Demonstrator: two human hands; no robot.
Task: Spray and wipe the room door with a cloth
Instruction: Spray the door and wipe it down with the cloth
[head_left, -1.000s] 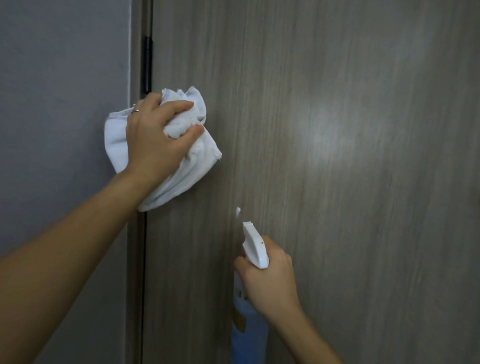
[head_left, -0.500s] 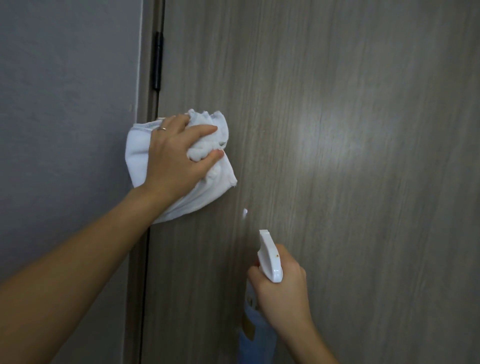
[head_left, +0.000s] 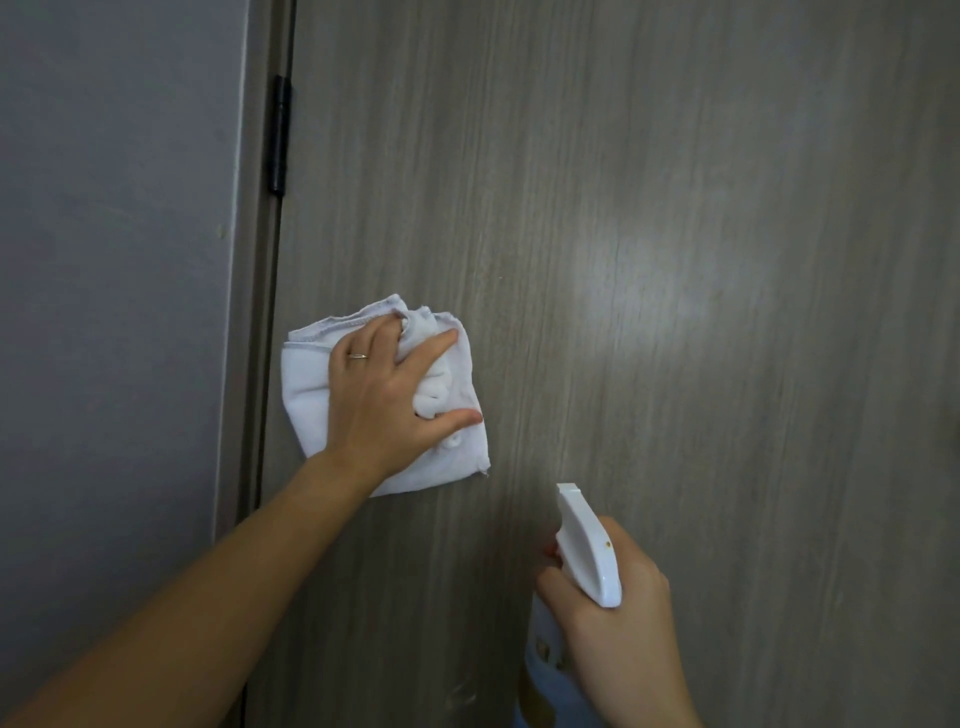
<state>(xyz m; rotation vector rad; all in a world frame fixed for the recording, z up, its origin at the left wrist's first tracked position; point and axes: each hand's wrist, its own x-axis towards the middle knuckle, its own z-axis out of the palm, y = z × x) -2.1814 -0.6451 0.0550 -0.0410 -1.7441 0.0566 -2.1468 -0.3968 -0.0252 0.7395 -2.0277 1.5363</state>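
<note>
A grey-brown wood-grain door (head_left: 649, 208) fills most of the view. My left hand (head_left: 387, 395) presses a crumpled white cloth (head_left: 306, 395) flat against the door close to its hinge edge, fingers spread over the folds. Lower right, my right hand (head_left: 618, 623) grips a spray bottle (head_left: 587, 545) with a white trigger head and a pale blue body. The nozzle points up toward the door, just below the cloth. The bottle's lower part is cut off by the frame's bottom edge.
A black hinge (head_left: 279, 135) sits on the door's left edge, above the cloth. Left of it run the door frame (head_left: 249, 312) and a plain grey wall (head_left: 114, 260). A bright light patch reflects off the door at centre right.
My left hand has slid the cloth downward and slightly right along the door, away from the hinge. The spray bottle in my right hand has stayed low, shifting a little to the right.
</note>
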